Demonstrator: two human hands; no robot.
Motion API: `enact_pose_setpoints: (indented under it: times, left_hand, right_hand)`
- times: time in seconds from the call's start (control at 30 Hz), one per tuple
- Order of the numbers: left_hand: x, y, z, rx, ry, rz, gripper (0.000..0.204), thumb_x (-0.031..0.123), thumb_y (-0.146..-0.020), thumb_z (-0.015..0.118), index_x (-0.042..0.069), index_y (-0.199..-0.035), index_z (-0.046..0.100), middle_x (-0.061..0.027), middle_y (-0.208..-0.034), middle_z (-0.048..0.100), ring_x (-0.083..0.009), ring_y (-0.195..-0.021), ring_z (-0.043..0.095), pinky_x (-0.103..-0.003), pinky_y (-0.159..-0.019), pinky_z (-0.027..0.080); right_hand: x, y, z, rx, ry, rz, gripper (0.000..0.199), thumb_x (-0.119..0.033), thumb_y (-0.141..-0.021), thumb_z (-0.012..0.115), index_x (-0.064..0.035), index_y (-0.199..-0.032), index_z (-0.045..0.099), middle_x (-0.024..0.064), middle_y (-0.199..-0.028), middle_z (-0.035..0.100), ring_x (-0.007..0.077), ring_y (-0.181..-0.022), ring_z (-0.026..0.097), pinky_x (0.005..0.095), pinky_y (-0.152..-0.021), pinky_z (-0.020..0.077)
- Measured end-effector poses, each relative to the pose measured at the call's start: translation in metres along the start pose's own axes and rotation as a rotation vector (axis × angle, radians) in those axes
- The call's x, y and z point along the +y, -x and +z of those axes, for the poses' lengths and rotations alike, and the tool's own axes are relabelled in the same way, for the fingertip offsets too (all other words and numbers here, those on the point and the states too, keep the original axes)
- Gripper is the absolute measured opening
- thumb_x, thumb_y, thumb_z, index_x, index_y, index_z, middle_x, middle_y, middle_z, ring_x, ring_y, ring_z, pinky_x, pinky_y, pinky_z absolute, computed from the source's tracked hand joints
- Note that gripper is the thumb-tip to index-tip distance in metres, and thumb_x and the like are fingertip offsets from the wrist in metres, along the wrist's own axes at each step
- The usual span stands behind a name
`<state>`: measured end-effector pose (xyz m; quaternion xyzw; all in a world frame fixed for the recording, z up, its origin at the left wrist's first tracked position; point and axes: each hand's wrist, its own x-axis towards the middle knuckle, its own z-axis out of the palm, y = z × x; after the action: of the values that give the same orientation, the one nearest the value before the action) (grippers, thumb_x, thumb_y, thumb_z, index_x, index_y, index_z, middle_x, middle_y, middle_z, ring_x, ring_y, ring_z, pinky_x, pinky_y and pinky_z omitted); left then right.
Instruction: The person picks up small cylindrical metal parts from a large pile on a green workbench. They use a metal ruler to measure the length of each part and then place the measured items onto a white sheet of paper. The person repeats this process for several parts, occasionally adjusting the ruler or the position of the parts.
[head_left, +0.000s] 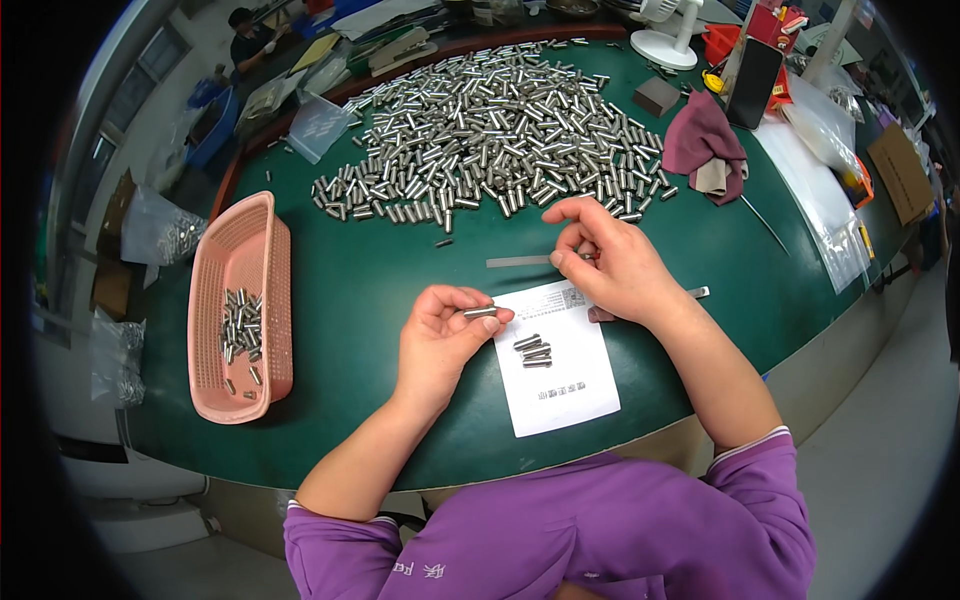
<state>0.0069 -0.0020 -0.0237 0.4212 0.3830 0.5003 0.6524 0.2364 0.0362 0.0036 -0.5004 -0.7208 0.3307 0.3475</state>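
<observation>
My left hand (440,335) pinches a short metal pin (481,312) between thumb and fingertips, just over the left edge of a white printed sheet (565,395). Several similar dark-ended metal pins (533,350) lie grouped on that sheet. Above its upper right corner, my right hand (615,255) is curled, and a small metallic bit shows among the fingers; what they hold is mostly hidden. A thin, flat grey strip (517,262) runs left from the right thumb; whether it is held or lies on the table cannot be told.
A large heap of metal pins (500,130) covers the far middle of the green table (370,280). At left stands a pink basket (280,300) with pins inside. On the right lie a maroon cloth (705,140), a thin rod (765,225) and plastic bags (815,200); a white fan (665,45) stands behind.
</observation>
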Motion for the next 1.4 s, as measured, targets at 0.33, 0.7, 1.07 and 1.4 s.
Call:
enact_pose_setpoints:
  times: [0.33, 0.7, 1.07, 1.4]
  left_hand:
    - [0.002, -0.001, 0.0, 0.003, 0.017, -0.042, 0.021, -0.007, -0.086, 0.063, 0.003, -0.1, 0.052, -0.0113, -0.105, 0.06, -0.0217, -0.097, 0.067, -0.031, -0.086, 0.057]
    - [0.003, -0.001, -0.001, -0.012, -0.03, -0.124, 0.023, -0.006, -0.088, 0.061, -0.002, -0.11, 0.053, -0.0153, -0.103, 0.065, -0.0194, -0.094, 0.068, -0.029, -0.085, 0.055]
    - [0.002, 0.0, 0.002, -0.032, -0.129, -0.145, 0.04, -0.004, -0.089, 0.061, -0.004, -0.129, 0.053, -0.0112, -0.106, 0.063, -0.0163, -0.089, 0.067, -0.027, -0.081, 0.055]
    - [0.005, 0.0, 0.007, -0.06, -0.173, -0.112, 0.043, -0.003, -0.091, 0.059, -0.003, -0.134, 0.051, -0.0092, -0.103, 0.063, -0.0143, -0.09, 0.065, -0.026, -0.082, 0.053]
  right_hand:
    - [-0.001, 0.001, -0.001, 0.007, -0.028, -0.022, 0.035, -0.012, -0.085, 0.064, -0.0098, -0.117, 0.051, 0.0049, -0.082, 0.065, 0.0213, -0.074, 0.067, 0.0338, -0.068, 0.054]
    - [-0.006, 0.005, 0.004, -0.085, -0.108, -0.152, 0.034, -0.011, -0.083, 0.064, -0.0099, -0.114, 0.053, 0.0039, -0.081, 0.065, 0.0198, -0.074, 0.067, 0.0321, -0.066, 0.0543]
    - [-0.008, 0.007, 0.017, -0.09, -0.003, -0.219, 0.034, -0.01, -0.082, 0.065, -0.0093, -0.114, 0.053, 0.0015, -0.078, 0.065, 0.0163, -0.068, 0.064, 0.0293, -0.063, 0.0525]
    - [-0.015, 0.007, 0.019, -0.109, -0.112, -0.147, 0.033, -0.014, -0.082, 0.064, -0.0105, -0.113, 0.052, 0.0036, -0.08, 0.067, 0.0243, -0.074, 0.068, 0.035, -0.067, 0.0541]
